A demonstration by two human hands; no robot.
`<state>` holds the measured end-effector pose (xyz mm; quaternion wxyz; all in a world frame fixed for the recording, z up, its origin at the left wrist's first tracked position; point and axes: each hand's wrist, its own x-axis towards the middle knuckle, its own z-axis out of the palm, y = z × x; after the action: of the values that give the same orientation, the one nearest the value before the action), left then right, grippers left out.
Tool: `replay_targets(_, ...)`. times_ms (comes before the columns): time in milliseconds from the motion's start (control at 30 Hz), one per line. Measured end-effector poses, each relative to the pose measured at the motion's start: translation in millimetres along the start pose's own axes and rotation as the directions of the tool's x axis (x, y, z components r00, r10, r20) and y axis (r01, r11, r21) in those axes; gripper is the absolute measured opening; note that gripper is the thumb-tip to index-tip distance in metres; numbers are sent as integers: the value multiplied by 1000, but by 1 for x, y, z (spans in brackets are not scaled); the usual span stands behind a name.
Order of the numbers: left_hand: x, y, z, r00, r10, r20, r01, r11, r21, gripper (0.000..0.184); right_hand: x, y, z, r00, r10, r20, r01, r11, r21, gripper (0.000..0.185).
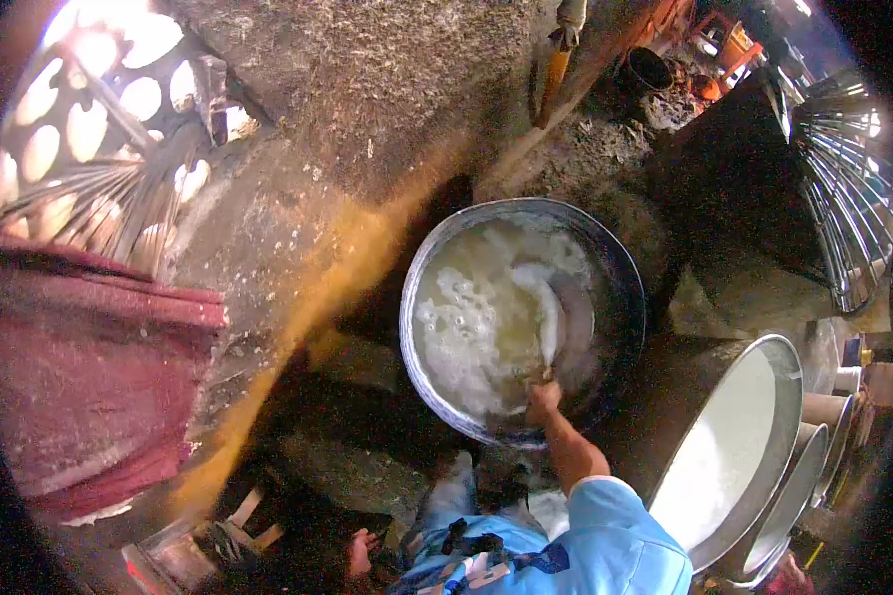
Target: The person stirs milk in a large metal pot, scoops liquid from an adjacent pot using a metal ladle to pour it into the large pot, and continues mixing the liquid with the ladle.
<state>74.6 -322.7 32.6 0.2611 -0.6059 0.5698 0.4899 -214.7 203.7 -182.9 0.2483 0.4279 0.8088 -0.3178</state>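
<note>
A large round metal pot (414,382) sits in front of me, holding cloudy, foamy liquid (466,317). My right hand (542,400) reaches over its near rim, fingers closed round the handle of a round-headed stirring tool (573,322). The tool's head is in the liquid on the pot's right side, partly blurred, and its exact kind is unclear. White foam curves along its left edge. Low at my left side hangs my left hand (362,553), away from the pot. Its fingers are loosely apart and I see nothing in them; its lower part is in shadow.
At the right stand a wide metal basin (792,372) of white liquid and other basins (814,451). A dark red cloth (109,367) hangs at left below a wall with openings. A small wooden stool (184,560) stands lower left. Upper right are a dark bucket (648,69) and a metal rack (843,188).
</note>
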Motion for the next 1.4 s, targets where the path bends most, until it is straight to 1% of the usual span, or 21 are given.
replay_targets(67,18,-18,-8,994,-93,-50,95,995,44,46,-14,4,55,972,-229,-55,234,963,130,14)
replay_targets(100,22,-22,-8,996,-82,-42,83,996,33,46,-9,17,78,977,-208,50,180,928,327,11)
replay_targets(167,26,-28,-6,998,40,40,-37,996,-78,45,25,45,139,938,-233,257,7,753,658,6)
replay_targets(267,26,-32,1,912,364,189,-289,897,-335,44,-72,-40,38,885,-240,398,-118,713,692,9)
replay_targets(300,27,-32,3,950,261,173,-201,932,-302,43,-97,-59,10,868,-250,429,-146,697,702,11)
replay_targets(367,24,-25,11,990,45,134,-10,967,-253,42,-84,-35,12,751,-445,488,-104,650,753,11)
replay_targets(400,17,-14,15,990,57,129,-26,973,-228,41,-80,-20,14,680,-533,503,-90,621,779,12)
replay_targets(500,-2,24,34,984,112,136,-85,977,-195,38,-158,-70,-85,778,-283,561,-158,776,610,15)
replay_targets(533,0,34,40,980,136,146,-103,972,-210,36,-162,-60,-93,790,-308,530,-139,752,645,16)
replay_targets(633,10,58,60,977,122,172,-84,973,-215,29,-203,-48,-166,738,-276,616,-255,731,633,12)
replay_targets(667,14,63,66,973,118,199,-74,973,-217,29,-205,-32,-185,767,-276,579,-68,863,501,10)
replay_targets(733,12,74,81,970,107,217,-54,969,-240,23,-228,-6,-226,748,-282,601,-179,786,592,10)
replay_targets(800,12,73,93,927,196,320,-125,965,-229,19,-265,16,-283,741,-288,606,-283,685,671,12)
replay_targets(833,13,70,98,899,234,371,-158,962,-223,18,-272,38,-301,761,-250,598,-220,768,601,14)
replay_targets(900,15,69,114,893,225,390,-155,967,-202,24,-293,81,-340,791,-213,573,-299,683,666,14)
replay_targets(967,15,67,130,891,214,400,-155,972,-175,30,-319,113,-384,860,-145,490,-200,787,584,11)
replay_targets(1000,11,62,147,930,196,310,-174,980,-98,38,-330,135,-402,872,-119,474,-228,759,610,11)
replay_targets(1100,-13,41,170,848,310,430,-286,951,-122,41,-344,222,-435,902,-33,431,-268,739,618,12)
replay_targets(1167,-27,34,194,853,283,439,-289,956,-54,41,-346,281,-447,924,-27,381,-247,720,649,11)
replay_targets(1300,-65,24,229,892,250,378,-314,942,119,43,-337,386,-437,958,106,268,-275,613,741,11)
replay_targets(1400,-87,19,245,880,274,388,-356,921,157,44,-325,453,-421,970,147,193,-242,541,805,11)
